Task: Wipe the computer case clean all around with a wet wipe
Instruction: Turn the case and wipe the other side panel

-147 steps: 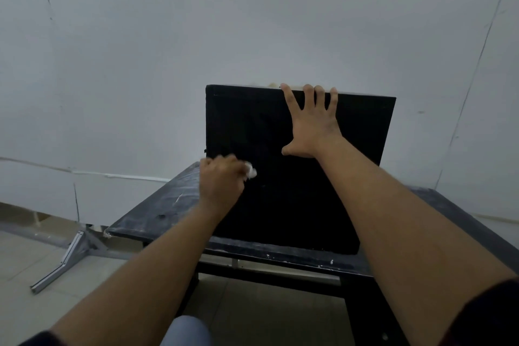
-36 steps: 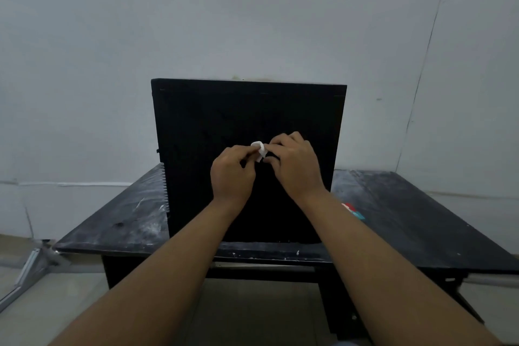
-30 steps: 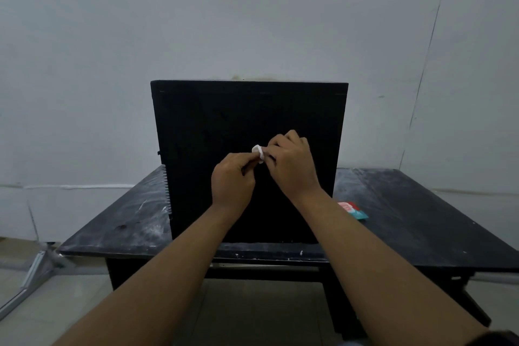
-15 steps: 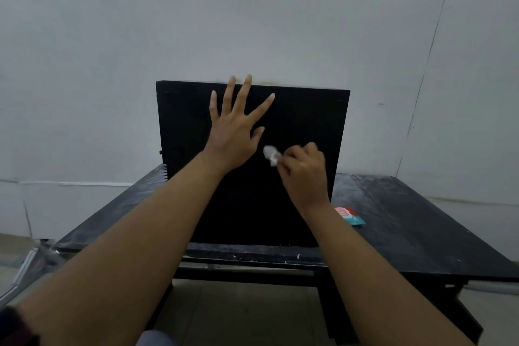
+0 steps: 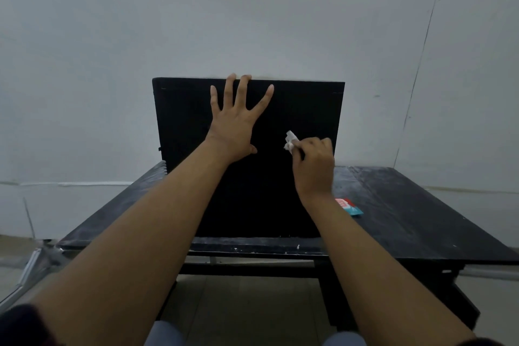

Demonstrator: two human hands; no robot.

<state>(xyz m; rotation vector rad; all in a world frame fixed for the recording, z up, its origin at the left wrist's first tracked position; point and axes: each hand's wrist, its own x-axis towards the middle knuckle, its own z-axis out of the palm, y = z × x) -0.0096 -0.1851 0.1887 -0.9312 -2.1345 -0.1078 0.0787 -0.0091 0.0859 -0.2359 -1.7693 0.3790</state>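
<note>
Tabletop (image 5: 407,205); wipe (image 5: 290,141) between right fingers (image 5: 316,144)

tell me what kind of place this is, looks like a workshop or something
Probably a bare workroom or storage space, not a furnished office: a scuffed black table carries the computer case against a plain, cracked white wall, with a tiled floor below.

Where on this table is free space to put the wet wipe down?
The widest bare patch of the table is on the right, between the computer case and the table's right edge, past the red-and-blue packet. A narrower one lies left of the case. In front of the case the strip is thin, with both forearms over it.
</note>
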